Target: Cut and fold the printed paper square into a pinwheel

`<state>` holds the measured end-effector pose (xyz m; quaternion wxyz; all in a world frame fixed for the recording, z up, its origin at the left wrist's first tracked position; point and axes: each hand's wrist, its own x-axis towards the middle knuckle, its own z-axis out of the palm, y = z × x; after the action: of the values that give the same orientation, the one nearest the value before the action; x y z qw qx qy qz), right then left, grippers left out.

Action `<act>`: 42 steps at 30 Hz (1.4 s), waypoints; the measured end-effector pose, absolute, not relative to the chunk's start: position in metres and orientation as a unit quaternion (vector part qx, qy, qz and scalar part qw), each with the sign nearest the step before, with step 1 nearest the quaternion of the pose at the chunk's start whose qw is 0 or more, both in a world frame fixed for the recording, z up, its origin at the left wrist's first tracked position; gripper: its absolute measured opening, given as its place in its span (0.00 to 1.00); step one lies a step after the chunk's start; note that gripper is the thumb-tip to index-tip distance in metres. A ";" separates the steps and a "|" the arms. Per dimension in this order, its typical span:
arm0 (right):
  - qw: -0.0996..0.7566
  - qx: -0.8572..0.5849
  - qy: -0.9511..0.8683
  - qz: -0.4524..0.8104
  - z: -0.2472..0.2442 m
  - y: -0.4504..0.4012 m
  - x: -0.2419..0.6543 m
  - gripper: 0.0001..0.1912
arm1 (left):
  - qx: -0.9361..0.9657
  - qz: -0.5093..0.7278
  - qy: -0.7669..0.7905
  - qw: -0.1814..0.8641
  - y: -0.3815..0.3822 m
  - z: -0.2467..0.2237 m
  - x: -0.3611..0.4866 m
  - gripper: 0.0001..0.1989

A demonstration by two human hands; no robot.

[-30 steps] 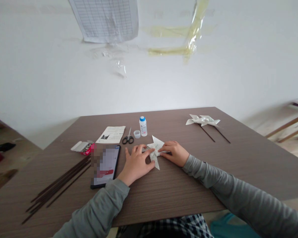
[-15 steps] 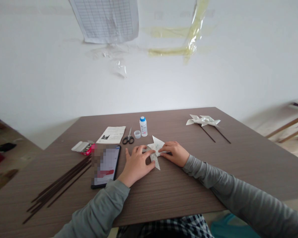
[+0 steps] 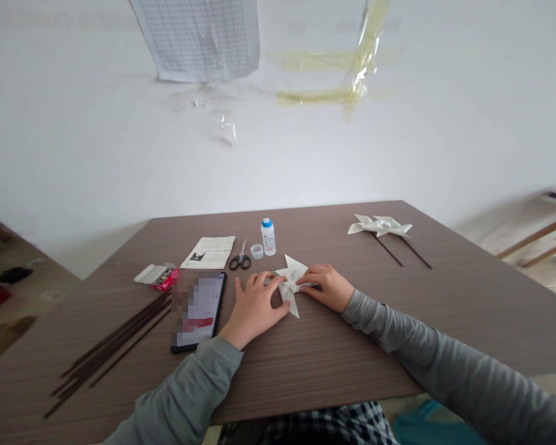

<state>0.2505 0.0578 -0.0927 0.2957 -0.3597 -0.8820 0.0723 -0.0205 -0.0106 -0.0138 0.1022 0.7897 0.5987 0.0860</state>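
A paper pinwheel [image 3: 292, 281] with printed text lies on the table between my hands, its pointed blades spread around a folded centre. My left hand [image 3: 258, 303] curves around its left side, with the fingertips on the left blade and the thumb at the lower one. At the right blade, my right hand [image 3: 328, 287] pinches the paper between thumb and fingers. Part of the left and right blades is hidden under my fingers.
Behind the pinwheel stand a glue bottle [image 3: 268, 237], a small clear cap [image 3: 256, 251] and scissors [image 3: 240, 259]. Leftward lie folded paper [image 3: 208, 252], a red-and-white box [image 3: 160, 276], a phone [image 3: 204, 309] and dark sticks [image 3: 106, 349]. Two pinwheels on sticks [image 3: 380, 226] rest at the back right.
My left index finger has drawn back slightly from the pinwheel's centre, leaving more of it visible. My right hand stays at the right blade.
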 end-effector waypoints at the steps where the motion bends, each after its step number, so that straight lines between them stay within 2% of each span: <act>1: 0.297 -0.359 -0.882 0.073 -0.093 0.058 0.251 0.08 | 0.790 0.088 0.598 0.102 -0.011 -0.014 -0.020 0.29; 10: 0.295 -0.362 -0.881 0.077 -0.092 0.057 0.250 0.08 | 0.799 0.082 0.587 0.103 -0.012 -0.011 -0.019 0.25; 21: 0.292 -0.363 -0.881 0.079 -0.091 0.057 0.250 0.08 | 0.790 0.059 0.602 0.102 -0.014 -0.008 -0.016 0.31; 33: 0.300 -0.356 -0.881 0.086 -0.092 0.058 0.250 0.08 | 0.797 0.023 0.596 0.098 -0.011 -0.002 -0.014 0.30; 42: 0.286 -0.366 -0.881 0.086 -0.088 0.056 0.249 0.08 | 0.800 0.055 0.589 0.100 -0.010 -0.013 -0.019 0.29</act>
<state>0.2489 0.0560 -0.0877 0.2865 -0.3661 -0.8812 0.0860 -0.0191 -0.0099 -0.0130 0.0996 0.8002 0.5888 0.0553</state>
